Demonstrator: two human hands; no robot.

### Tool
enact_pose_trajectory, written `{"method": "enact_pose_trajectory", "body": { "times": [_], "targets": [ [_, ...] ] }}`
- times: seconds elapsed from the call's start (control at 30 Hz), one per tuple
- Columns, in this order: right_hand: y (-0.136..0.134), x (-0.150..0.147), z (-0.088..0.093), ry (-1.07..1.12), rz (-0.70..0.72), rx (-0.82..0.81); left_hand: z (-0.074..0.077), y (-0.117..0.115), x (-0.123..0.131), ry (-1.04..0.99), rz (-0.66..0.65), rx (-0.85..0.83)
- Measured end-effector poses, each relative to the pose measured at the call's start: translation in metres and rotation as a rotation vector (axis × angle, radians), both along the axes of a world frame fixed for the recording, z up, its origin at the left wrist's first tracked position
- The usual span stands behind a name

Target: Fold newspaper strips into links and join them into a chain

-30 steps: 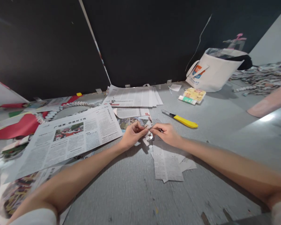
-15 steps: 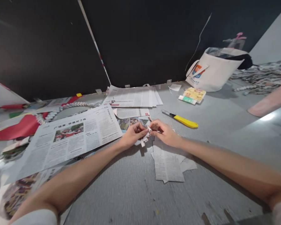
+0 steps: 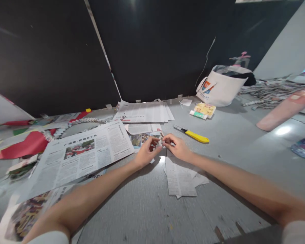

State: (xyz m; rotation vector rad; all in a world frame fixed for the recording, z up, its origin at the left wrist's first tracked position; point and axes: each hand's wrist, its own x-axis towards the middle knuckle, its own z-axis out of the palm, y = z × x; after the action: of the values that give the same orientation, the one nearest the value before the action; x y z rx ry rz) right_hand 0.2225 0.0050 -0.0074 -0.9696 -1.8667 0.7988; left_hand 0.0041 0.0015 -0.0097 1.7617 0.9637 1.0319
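Note:
My left hand (image 3: 146, 152) and my right hand (image 3: 177, 148) meet over the middle of the grey table (image 3: 147, 206). Both pinch one small folded piece of newspaper (image 3: 160, 142) between their fingertips, a little above the tabletop. Just under and in front of my right hand lies a small stack of cut newspaper strips (image 3: 180, 176). A large open newspaper sheet (image 3: 82, 154) lies to the left of my left hand.
A yellow utility knife (image 3: 193, 134) lies right of my hands. Behind are stacked newspapers (image 3: 144, 112), a glue stick with cards (image 3: 202, 112) and a white tote bag (image 3: 222, 88). A pink bottle (image 3: 286, 108) lies at the right. Red paper (image 3: 25, 145) and a folded paper chain (image 3: 73, 121) are at the left.
The hanging tail of the folded piece has been drawn up between my fingers, so it looks smaller. The camera has tilted, shifting the scene slightly. My hands stay together.

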Motion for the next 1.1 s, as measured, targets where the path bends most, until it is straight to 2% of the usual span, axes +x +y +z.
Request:
{"method": "enact_pose_trajectory", "body": {
  "times": [0.07,0.13,0.2,0.27,0.33,0.4,0.53,0.7,0.8,0.9,1.03,1.1],
  "targets": [
    [-0.001,-0.002,0.002,-0.052,-0.009,0.013,-0.001,-0.003,0.001,0.129,0.085,0.213],
    [-0.001,-0.004,0.003,-0.077,0.003,0.026,0.001,-0.009,0.002,0.239,0.089,0.395],
    [0.0,-0.005,0.003,-0.03,-0.028,0.056,0.004,-0.017,0.003,0.339,-0.031,0.518],
    [0.004,-0.004,0.001,0.102,-0.142,0.071,0.008,-0.024,0.004,0.422,-0.212,0.598],
    [0.01,-0.001,0.0,0.225,-0.283,0.021,0.011,-0.027,0.004,0.474,-0.341,0.65],
    [0.015,0.004,-0.001,0.22,-0.34,-0.087,0.013,-0.027,0.004,0.503,-0.428,0.674],
    [0.016,0.01,-0.001,0.05,-0.296,-0.189,0.011,-0.021,0.003,0.551,-0.555,0.659],
    [0.02,0.016,-0.001,0.041,-0.265,-0.273,0.005,-0.018,0.003,0.543,-0.578,0.635],
    [0.041,0.028,0.007,0.04,-0.299,-0.239,0.004,-0.019,0.003,0.548,-0.557,0.607],
    [0.077,0.053,0.025,-0.044,-0.355,-0.151,0.007,-0.019,0.002,0.579,-0.565,0.586],
    [0.132,0.1,0.051,-0.214,-0.632,0.033,0.01,-0.019,0.0,0.619,-0.587,0.6],
    [0.156,0.124,0.06,-0.329,-0.712,0.072,0.012,-0.02,0.0,0.632,-0.582,0.609]
  ]
}}
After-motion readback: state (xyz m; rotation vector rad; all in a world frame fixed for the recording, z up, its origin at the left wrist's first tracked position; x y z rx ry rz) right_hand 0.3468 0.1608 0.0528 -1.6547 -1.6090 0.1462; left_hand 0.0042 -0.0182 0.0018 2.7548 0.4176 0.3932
